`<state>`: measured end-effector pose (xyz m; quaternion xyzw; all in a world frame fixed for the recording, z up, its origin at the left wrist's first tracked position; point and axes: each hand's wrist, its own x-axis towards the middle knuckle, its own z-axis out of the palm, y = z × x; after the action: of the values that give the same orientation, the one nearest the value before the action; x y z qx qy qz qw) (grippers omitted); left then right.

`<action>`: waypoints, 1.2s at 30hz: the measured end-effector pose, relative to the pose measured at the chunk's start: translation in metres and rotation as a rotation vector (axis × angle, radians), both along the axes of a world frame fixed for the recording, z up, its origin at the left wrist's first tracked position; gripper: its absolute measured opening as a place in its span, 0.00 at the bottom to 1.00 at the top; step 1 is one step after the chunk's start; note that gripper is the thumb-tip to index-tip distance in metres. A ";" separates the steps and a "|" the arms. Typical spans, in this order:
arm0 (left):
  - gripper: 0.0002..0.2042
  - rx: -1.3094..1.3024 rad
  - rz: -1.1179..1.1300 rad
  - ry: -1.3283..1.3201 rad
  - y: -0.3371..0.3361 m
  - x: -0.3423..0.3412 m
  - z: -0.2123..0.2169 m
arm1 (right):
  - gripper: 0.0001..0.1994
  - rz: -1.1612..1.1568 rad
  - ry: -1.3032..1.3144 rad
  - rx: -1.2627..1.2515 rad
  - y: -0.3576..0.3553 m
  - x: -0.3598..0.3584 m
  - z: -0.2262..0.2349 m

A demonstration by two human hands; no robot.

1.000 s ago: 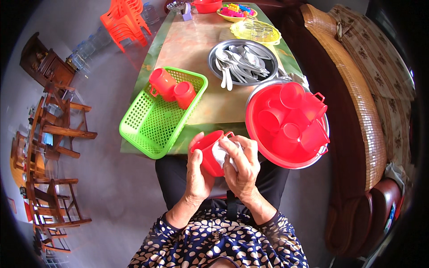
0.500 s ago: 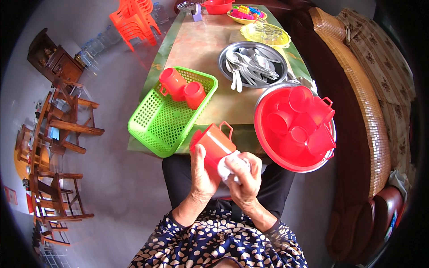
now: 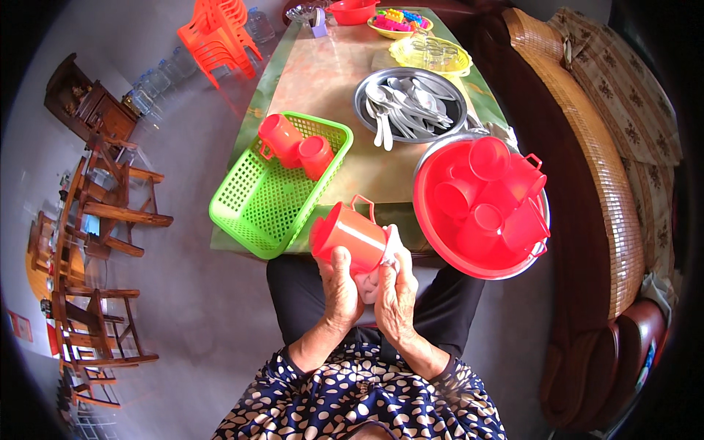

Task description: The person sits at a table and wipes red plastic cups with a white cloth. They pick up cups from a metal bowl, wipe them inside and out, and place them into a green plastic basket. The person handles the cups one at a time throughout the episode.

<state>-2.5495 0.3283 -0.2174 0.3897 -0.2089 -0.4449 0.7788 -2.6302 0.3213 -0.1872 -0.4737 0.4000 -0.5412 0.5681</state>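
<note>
A red plastic mug (image 3: pixel 353 236) lies tilted on its side above my lap, its handle pointing up and away. My left hand (image 3: pixel 339 292) grips it from the near side, thumb against the wall. Against the mug's right end, my right hand (image 3: pixel 397 297) presses a white cloth (image 3: pixel 390 249), fingers bent over it. To the left, a green plastic basket (image 3: pixel 253 209) holds red mugs (image 3: pixel 315 156) at its far end. On the right, a red basin (image 3: pixel 434 233) carries several more red mugs (image 3: pixel 487 220).
Beyond the basin stands a metal bowl (image 3: pixel 357 110) of spoons (image 3: pixel 411 106). Farther back are a yellow basket (image 3: pixel 411 64) with glasses, a dish of colourful toy blocks (image 3: pixel 396 20) and another red basin (image 3: pixel 353 11). A wooden bench (image 3: pixel 587 183) runs along the right side.
My right hand has turned and moved the cloth up around the mug's right end. The mug is tilted flatter, and its handle has swung slightly left.
</note>
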 end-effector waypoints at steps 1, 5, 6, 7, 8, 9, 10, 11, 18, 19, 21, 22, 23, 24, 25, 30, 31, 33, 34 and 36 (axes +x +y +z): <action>0.36 -0.002 0.008 -0.022 0.001 0.002 -0.003 | 0.17 0.026 0.019 0.053 0.001 -0.001 0.001; 0.36 0.007 0.028 -0.083 0.000 -0.003 0.003 | 0.16 0.036 0.137 0.005 0.004 -0.007 -0.013; 0.36 0.015 0.021 -0.085 -0.001 0.000 0.001 | 0.15 0.040 0.166 -0.081 0.004 -0.010 -0.016; 0.36 0.023 0.014 -0.086 -0.003 0.007 -0.005 | 0.15 0.090 0.226 -0.166 0.005 -0.015 -0.017; 0.36 0.031 0.009 -0.087 -0.005 0.012 -0.004 | 0.14 0.141 0.285 -0.251 0.005 -0.021 -0.017; 0.35 -0.007 0.024 -0.039 -0.007 0.014 -0.002 | 0.14 0.192 0.345 -0.336 0.005 -0.027 -0.016; 0.34 -0.016 0.000 0.013 -0.006 0.017 0.001 | 0.13 0.291 0.299 -0.412 0.002 -0.038 -0.014; 0.34 -0.028 -0.020 0.062 -0.005 0.020 0.004 | 0.12 0.358 0.268 -0.397 0.001 -0.048 0.000; 0.32 -0.057 -0.231 0.192 -0.003 -0.002 0.021 | 0.14 0.072 0.127 -0.239 -0.026 -0.052 -0.001; 0.32 -0.037 -0.217 0.159 -0.002 -0.003 0.022 | 0.14 0.096 0.109 -0.340 -0.028 -0.049 -0.006; 0.30 0.067 -0.229 0.180 0.001 0.004 0.021 | 0.14 0.130 0.224 -0.487 -0.028 -0.053 -0.007; 0.30 0.084 -0.230 0.190 0.000 0.006 0.021 | 0.15 0.129 0.234 -0.529 -0.029 -0.052 -0.005; 0.30 0.088 -0.254 0.203 0.001 0.009 0.021 | 0.16 0.126 0.243 -0.564 -0.028 -0.052 -0.004; 0.30 0.092 -0.277 0.216 0.002 0.013 0.021 | 0.17 0.118 0.270 -0.657 -0.030 -0.051 -0.007; 0.30 0.096 -0.300 0.229 0.004 0.017 0.022 | 0.19 0.159 0.362 -0.630 -0.025 -0.052 -0.002; 0.36 0.019 -0.168 -0.006 0.013 0.007 0.029 | 0.19 0.141 0.309 -0.633 -0.023 -0.046 -0.001; 0.36 0.012 -0.179 -0.006 0.013 0.007 0.027 | 0.19 0.148 0.281 -0.601 -0.025 -0.045 0.002; 0.36 -0.007 -0.210 -0.004 0.012 0.006 0.023 | 0.17 0.095 0.134 -0.455 -0.030 -0.040 -0.007; 0.36 -0.008 -0.244 0.004 0.011 0.006 0.023 | 0.16 0.138 0.088 -0.313 -0.033 -0.041 -0.007; 0.35 -0.007 -0.313 0.023 0.009 0.008 0.022 | 0.16 0.171 0.019 -0.141 -0.040 -0.039 -0.004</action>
<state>-2.5418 0.3372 -0.1951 0.3443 -0.2597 -0.5645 0.7038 -2.6697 0.2811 -0.1915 -0.5500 0.3244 -0.5133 0.5735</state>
